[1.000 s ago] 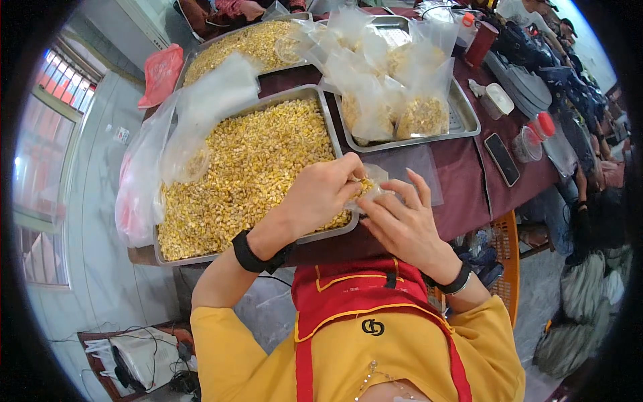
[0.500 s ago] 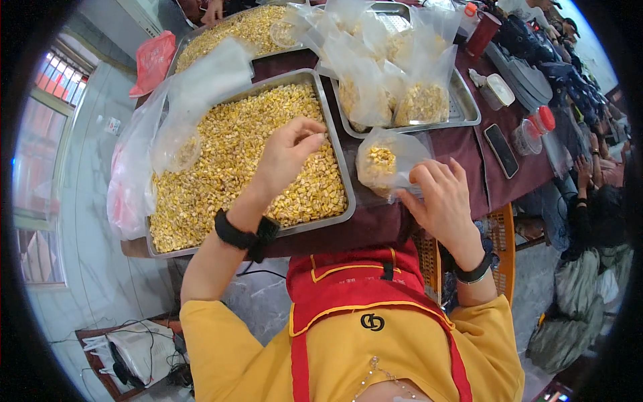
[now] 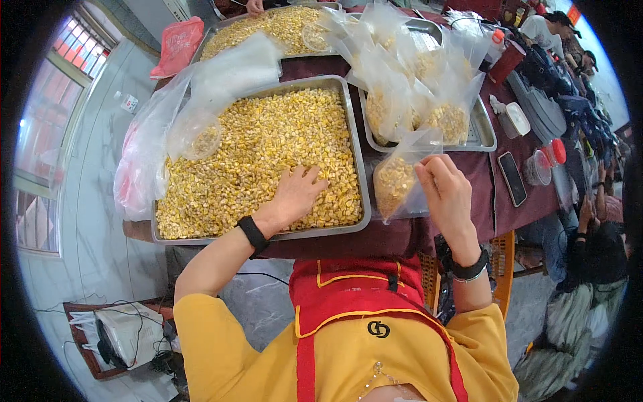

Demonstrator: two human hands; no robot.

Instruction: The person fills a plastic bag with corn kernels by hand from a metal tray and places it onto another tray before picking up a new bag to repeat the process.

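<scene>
My left hand (image 3: 293, 195) lies on the yellow corn kernels (image 3: 274, 141) in a large metal tray (image 3: 362, 194), near its front right part. Its fingers are spread, with the tips touching the kernels. Beside that tray, a clear plastic bag (image 3: 394, 182) partly filled with kernels stands on the dark red tablecloth. My right hand (image 3: 443, 187) pinches the bag's upper right edge between closed fingers. Behind it, several filled plastic bags (image 3: 445, 120) crowd a second metal tray (image 3: 487, 137).
A clear plastic cup (image 3: 204, 139) and a stack of empty bags (image 3: 241, 67) lie at the left tray's far side. To the right are a phone (image 3: 512, 179), a red-lidded jar (image 3: 539, 167) and a white tub (image 3: 514, 120). Another person's hand (image 3: 255, 7) shows beyond a far kernel tray.
My left hand has moved down from the tray's right side onto the kernels and spread its fingers. My right hand has closed on the bag's edge, and the bag stands more upright.
</scene>
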